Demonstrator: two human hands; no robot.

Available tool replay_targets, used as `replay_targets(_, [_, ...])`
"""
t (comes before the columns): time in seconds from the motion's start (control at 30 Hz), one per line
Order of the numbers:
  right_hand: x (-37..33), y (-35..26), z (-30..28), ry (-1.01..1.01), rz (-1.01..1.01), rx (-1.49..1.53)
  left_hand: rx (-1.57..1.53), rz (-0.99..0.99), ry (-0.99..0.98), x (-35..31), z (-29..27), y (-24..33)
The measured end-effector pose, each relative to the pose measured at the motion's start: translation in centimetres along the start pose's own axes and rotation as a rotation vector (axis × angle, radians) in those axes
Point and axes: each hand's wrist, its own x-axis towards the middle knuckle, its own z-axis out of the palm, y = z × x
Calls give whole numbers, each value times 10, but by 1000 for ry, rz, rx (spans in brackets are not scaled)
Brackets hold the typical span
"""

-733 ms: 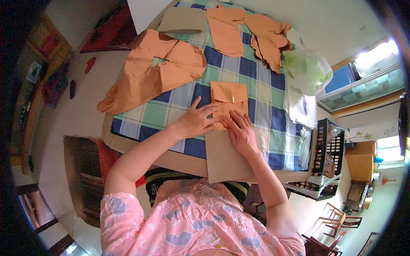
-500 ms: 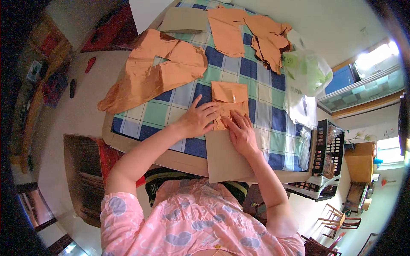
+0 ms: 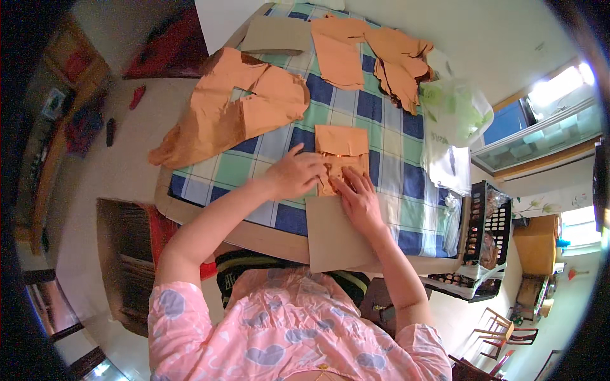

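Note:
A rectangular grey-brown board point(image 3: 340, 235) lies at the table's near edge, sticking out toward me. Its far part is covered by a shiny copper-coloured sheet point(image 3: 342, 141), creased and torn across the middle. My right hand point(image 3: 361, 200) rests on the crinkled part of this sheet, fingers stretched out and pressing flat. At the sheet's left edge is my left hand point(image 3: 295, 174), slightly blurred, its thumb apart from its bent fingers. Those fingertips touch or hover by the crinkled area; which, I cannot tell.
A checked cloth point(image 3: 267, 162) covers the table. Larger copper-coloured sheets point(image 3: 235, 105) lie at the left and at the far side point(image 3: 340, 57), beside another grey-brown board point(image 3: 276, 35). Clear plastic bags point(image 3: 448, 140) lie along the right edge, near black plastic crates point(image 3: 486, 228).
My left hand has drawn slightly left and its fingers have bent more, coming off the middle of the sheet. The right hand stays nearly in place.

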Motion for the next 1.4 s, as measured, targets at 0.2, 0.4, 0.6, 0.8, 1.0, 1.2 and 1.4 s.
replay_targets(0.2, [1,-4,-3,-2,12,28,-34,170,262,1,-6,-15])
replay_targets(0.4, [1,-2,-1,-2,14,11,13,180,278,11,7,-9])
replay_targets(0.6, [1,-1,-1,-1,18,12,14,152,278,20,10,-11])
replay_targets(0.8, [2,-5,-5,-7,13,29,-28,218,308,12,1,-9])
replay_targets(1.0, [2,-1,-2,-18,0,40,16,162,202,28,13,-9])
replay_targets(1.2, [1,-1,-1,-15,14,-8,96,82,367,25,20,-6])
replay_targets(1.4, [2,-3,-5,-25,26,-4,56,172,388,34,1,0])
